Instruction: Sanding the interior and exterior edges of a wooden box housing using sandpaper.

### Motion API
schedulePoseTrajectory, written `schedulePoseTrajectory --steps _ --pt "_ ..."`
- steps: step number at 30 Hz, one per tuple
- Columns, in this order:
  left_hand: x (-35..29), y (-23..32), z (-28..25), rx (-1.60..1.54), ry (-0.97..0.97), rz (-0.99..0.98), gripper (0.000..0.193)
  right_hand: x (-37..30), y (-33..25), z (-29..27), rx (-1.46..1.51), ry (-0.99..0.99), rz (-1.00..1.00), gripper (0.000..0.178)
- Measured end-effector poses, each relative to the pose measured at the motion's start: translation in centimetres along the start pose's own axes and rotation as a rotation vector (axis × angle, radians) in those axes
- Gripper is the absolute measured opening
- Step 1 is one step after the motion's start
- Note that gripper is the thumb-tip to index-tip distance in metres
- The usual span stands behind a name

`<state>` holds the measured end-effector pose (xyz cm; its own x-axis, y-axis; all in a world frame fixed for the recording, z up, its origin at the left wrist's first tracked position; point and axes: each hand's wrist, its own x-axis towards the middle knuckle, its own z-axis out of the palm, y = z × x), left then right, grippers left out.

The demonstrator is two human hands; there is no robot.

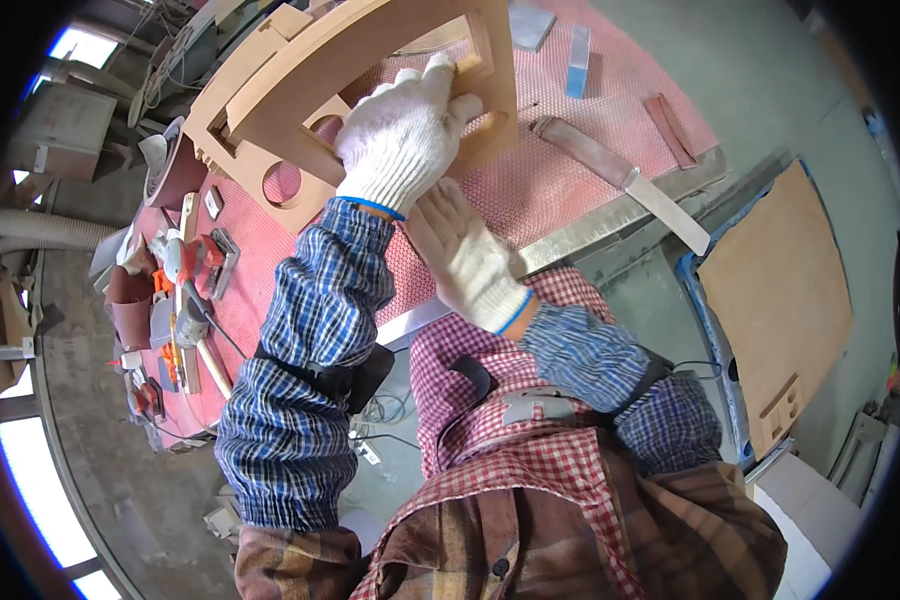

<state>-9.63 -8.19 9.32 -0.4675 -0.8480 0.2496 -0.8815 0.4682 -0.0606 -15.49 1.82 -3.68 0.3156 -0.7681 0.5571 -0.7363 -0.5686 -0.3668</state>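
Note:
A large light-brown wooden frame [335,55] with a curved bar and round holes stands on a pink, dotted mat [530,190]. My left hand [400,135], in a white knit glove, is on its curved bar, fingers curled over the edge so that the fingertips are partly hidden. Just below it, my right hand [470,255] in a matching glove has its fingers stretched out, near my left wrist and holding nothing visible. To the right lies a flat stick with a brown wrapped end and a pale end [660,205], jutting past the table edge.
A brown strip [670,130] and a blue-and-white block [577,65] lie at the far right of the mat. Orange power sanders [185,260] with cords sit at the left. Right of the table is a tan board [780,290] on a stand. The metal table edge [610,225] runs before me.

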Motion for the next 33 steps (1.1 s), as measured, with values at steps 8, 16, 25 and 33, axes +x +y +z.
schedulePoseTrajectory --steps 8,16,25,33 --pt "0.3 0.1 0.4 -0.063 0.009 0.017 0.048 2.4 -1.0 1.6 -0.298 -0.081 0.184 0.052" --pt "0.1 0.6 0.6 0.018 0.062 0.039 0.046 4.2 -1.4 0.0 -0.407 -0.275 0.183 0.026" --pt "-2.3 -1.8 -1.5 -0.077 0.37 0.41 0.053 3.6 1.9 1.4 -0.335 -0.181 -0.111 0.019" --pt "-7.4 -5.7 -2.2 -1.037 0.616 -0.434 0.07 4.7 1.5 1.9 -0.323 -0.055 -0.064 0.028"
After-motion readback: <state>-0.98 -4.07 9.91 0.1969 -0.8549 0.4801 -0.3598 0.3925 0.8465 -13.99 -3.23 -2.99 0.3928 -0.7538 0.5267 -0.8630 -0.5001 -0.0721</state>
